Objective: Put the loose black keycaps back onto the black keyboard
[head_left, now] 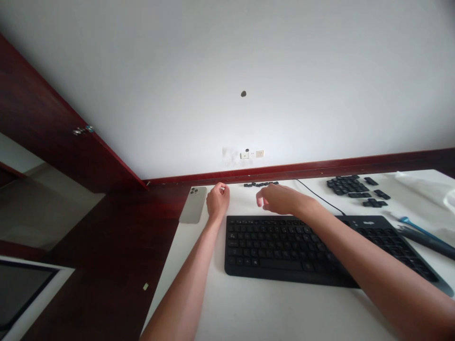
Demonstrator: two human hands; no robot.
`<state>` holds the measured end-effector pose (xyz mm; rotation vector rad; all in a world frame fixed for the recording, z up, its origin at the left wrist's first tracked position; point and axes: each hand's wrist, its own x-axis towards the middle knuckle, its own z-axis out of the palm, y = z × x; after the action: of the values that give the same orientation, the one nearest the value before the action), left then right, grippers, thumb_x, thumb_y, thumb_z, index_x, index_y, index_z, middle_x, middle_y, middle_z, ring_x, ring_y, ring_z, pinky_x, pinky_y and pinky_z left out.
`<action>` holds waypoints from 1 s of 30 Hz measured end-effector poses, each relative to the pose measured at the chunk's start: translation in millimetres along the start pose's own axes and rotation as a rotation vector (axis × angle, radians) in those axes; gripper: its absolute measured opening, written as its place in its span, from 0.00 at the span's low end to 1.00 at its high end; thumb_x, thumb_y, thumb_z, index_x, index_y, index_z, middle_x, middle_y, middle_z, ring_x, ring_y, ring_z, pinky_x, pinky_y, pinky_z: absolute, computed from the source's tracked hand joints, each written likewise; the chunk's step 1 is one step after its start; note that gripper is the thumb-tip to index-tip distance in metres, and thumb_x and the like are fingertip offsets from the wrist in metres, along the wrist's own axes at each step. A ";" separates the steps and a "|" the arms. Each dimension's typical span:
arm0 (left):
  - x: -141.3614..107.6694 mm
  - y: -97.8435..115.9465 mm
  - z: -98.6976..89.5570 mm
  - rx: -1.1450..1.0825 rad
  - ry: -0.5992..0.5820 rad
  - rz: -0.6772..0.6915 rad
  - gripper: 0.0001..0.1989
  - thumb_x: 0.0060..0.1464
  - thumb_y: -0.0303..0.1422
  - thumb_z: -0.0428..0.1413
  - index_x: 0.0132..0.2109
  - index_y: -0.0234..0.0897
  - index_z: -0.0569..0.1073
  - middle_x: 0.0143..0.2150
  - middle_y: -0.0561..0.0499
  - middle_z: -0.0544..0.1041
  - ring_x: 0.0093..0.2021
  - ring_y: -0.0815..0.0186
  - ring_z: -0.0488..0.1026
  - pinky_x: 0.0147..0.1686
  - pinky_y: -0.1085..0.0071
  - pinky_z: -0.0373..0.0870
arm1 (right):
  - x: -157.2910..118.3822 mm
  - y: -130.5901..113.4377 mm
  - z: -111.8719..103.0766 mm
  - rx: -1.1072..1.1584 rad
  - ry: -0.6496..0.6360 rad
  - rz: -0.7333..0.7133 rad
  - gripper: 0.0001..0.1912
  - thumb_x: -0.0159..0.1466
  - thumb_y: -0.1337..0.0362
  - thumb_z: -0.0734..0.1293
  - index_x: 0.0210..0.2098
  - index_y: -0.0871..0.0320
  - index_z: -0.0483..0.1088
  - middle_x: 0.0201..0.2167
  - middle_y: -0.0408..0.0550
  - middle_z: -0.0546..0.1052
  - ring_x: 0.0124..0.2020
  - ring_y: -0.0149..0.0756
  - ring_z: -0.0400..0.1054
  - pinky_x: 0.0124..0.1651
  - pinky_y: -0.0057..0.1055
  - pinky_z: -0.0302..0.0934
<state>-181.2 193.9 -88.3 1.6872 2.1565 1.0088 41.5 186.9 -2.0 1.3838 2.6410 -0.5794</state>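
A black keyboard lies on the white table, with empty key spots in its right-hand section. My left hand rests beyond the keyboard's far left corner, beside a pale phone. Its fingers are curled together; anything in them is hidden. Beyond the keyboard's back edge is my right hand, bent downward with its fingers loosely apart and nothing visible in them. A short row of loose black keycaps runs along the far table edge between the hands. My right forearm crosses above the keyboard.
More loose keycaps lie grouped at the back right. A black cable leaves the keyboard. At the right are a blue-tipped tool, a dark long-handled object and clear plastic. Wall sockets sit beyond the table.
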 end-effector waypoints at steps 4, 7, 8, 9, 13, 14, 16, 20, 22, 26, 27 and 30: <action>-1.1 0.1 -0.7 0.004 0.002 0.004 0.09 0.63 0.37 0.52 0.37 0.43 0.76 0.28 0.53 0.77 0.30 0.63 0.72 0.31 0.71 0.58 | 5.0 8.7 3.2 -0.050 0.015 0.066 0.12 0.62 0.72 0.65 0.41 0.57 0.79 0.39 0.56 0.82 0.44 0.49 0.76 0.42 0.36 0.63; -1.4 1.4 -1.7 0.002 -0.003 -0.004 0.09 0.63 0.37 0.53 0.37 0.44 0.76 0.29 0.53 0.78 0.31 0.63 0.73 0.32 0.71 0.58 | 9.0 11.5 10.5 -0.040 0.044 0.065 0.12 0.62 0.70 0.66 0.41 0.58 0.79 0.36 0.55 0.82 0.42 0.48 0.76 0.42 0.36 0.63; -1.3 1.9 -2.0 0.001 -0.006 -0.009 0.09 0.63 0.37 0.53 0.37 0.44 0.76 0.28 0.53 0.77 0.31 0.62 0.73 0.32 0.71 0.58 | 10.5 12.2 12.7 -0.019 0.065 0.059 0.11 0.61 0.69 0.66 0.41 0.57 0.79 0.36 0.53 0.82 0.41 0.47 0.76 0.42 0.35 0.63; -1.1 2.3 -2.2 -0.002 -0.010 -0.015 0.08 0.62 0.37 0.53 0.37 0.44 0.76 0.28 0.53 0.77 0.31 0.62 0.73 0.33 0.71 0.58 | 12.4 13.0 14.3 0.011 0.093 0.049 0.11 0.61 0.68 0.67 0.42 0.57 0.79 0.36 0.52 0.82 0.41 0.46 0.76 0.41 0.35 0.64; -0.4 3.2 -3.1 -0.017 -0.025 -0.038 0.07 0.61 0.35 0.53 0.38 0.45 0.76 0.29 0.52 0.78 0.32 0.61 0.74 0.33 0.70 0.59 | 28.3 18.2 13.1 0.110 0.333 -0.011 0.17 0.61 0.68 0.70 0.50 0.56 0.75 0.41 0.48 0.82 0.42 0.40 0.76 0.43 0.32 0.64; -0.4 3.3 -3.3 -0.018 -0.028 -0.039 0.07 0.61 0.35 0.53 0.38 0.45 0.76 0.30 0.52 0.78 0.33 0.61 0.74 0.34 0.70 0.60 | 34.6 19.8 10.9 0.112 0.395 -0.030 0.20 0.61 0.69 0.70 0.53 0.56 0.74 0.43 0.48 0.82 0.44 0.40 0.76 0.45 0.31 0.64; -0.6 3.3 -3.8 -0.019 -0.027 -0.037 0.07 0.62 0.35 0.53 0.38 0.44 0.76 0.30 0.52 0.79 0.33 0.60 0.74 0.35 0.70 0.60 | 49.0 22.9 6.0 0.095 0.449 -0.075 0.23 0.61 0.70 0.70 0.56 0.57 0.72 0.46 0.50 0.82 0.47 0.40 0.75 0.48 0.31 0.64; -1.2 2.9 -4.7 -0.022 -0.025 -0.037 0.07 0.62 0.36 0.53 0.38 0.45 0.76 0.31 0.52 0.79 0.33 0.60 0.75 0.34 0.70 0.60 | 74.7 23.0 1.4 0.049 0.385 -0.121 0.25 0.60 0.69 0.72 0.57 0.58 0.72 0.48 0.51 0.81 0.49 0.40 0.74 0.50 0.32 0.65; -1.2 2.6 -4.8 -0.028 -0.030 -0.037 0.07 0.62 0.36 0.53 0.37 0.45 0.76 0.31 0.52 0.79 0.33 0.60 0.75 0.34 0.70 0.59 | 82.6 19.5 3.5 0.006 0.349 -0.122 0.25 0.60 0.69 0.73 0.57 0.57 0.72 0.47 0.52 0.81 0.49 0.41 0.75 0.51 0.33 0.65; -0.9 2.1 -4.5 -0.025 -0.026 -0.037 0.06 0.62 0.35 0.54 0.37 0.45 0.76 0.32 0.51 0.80 0.35 0.60 0.76 0.33 0.70 0.59 | 91.5 11.0 10.1 -0.082 0.322 -0.087 0.25 0.61 0.69 0.72 0.58 0.57 0.72 0.47 0.53 0.82 0.51 0.43 0.75 0.51 0.33 0.65; -0.8 2.1 -4.4 -0.023 -0.025 -0.035 0.06 0.62 0.35 0.54 0.37 0.45 0.76 0.32 0.51 0.80 0.35 0.60 0.76 0.34 0.70 0.60 | 92.9 9.2 10.9 -0.092 0.317 -0.071 0.24 0.62 0.70 0.71 0.57 0.57 0.73 0.46 0.53 0.82 0.50 0.43 0.75 0.51 0.33 0.65; -0.8 2.2 -4.4 -0.026 -0.023 -0.033 0.06 0.61 0.33 0.54 0.37 0.45 0.76 0.32 0.52 0.80 0.35 0.60 0.76 0.34 0.70 0.60 | 91.7 3.6 10.4 -0.072 0.318 -0.064 0.19 0.63 0.72 0.68 0.52 0.56 0.77 0.43 0.52 0.83 0.47 0.42 0.76 0.50 0.32 0.65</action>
<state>-181.7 191.8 -83.8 1.6385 2.1401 0.9989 -9.6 255.4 -36.7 1.4835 2.9266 -0.2857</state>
